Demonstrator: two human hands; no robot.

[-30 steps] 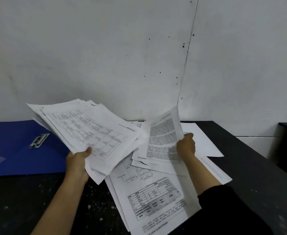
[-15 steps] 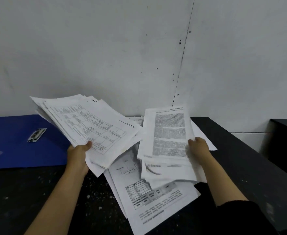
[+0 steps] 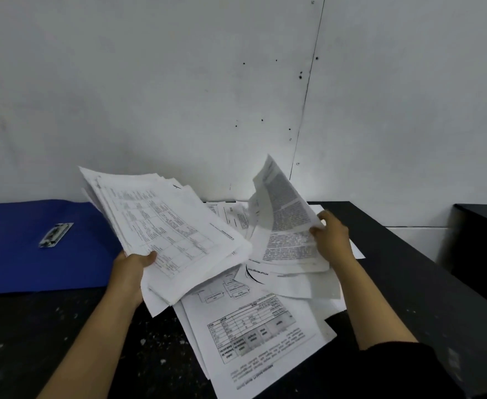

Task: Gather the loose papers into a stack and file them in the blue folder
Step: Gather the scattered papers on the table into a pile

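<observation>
- Left hand point(image 3: 131, 267) grips a thick stack of papers point(image 3: 167, 234), raised off the worktop point(image 3: 64, 341), thumb on top.
- Right hand point(image 3: 332, 240) pinches a few text sheets point(image 3: 286, 226), lifted and curling.
- Loose papers point(image 3: 253, 326) lie scattered below, between both hands.
- Blue folder point(image 3: 35, 246) lies open at far left, metal clip point(image 3: 55, 235) showing.

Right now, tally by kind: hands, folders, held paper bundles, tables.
Hands: 2, left hand, right hand
Blue folder: 1
Held paper bundles: 2, left bundle, right bundle
Black tables: 2, main, side
Total: 7
</observation>
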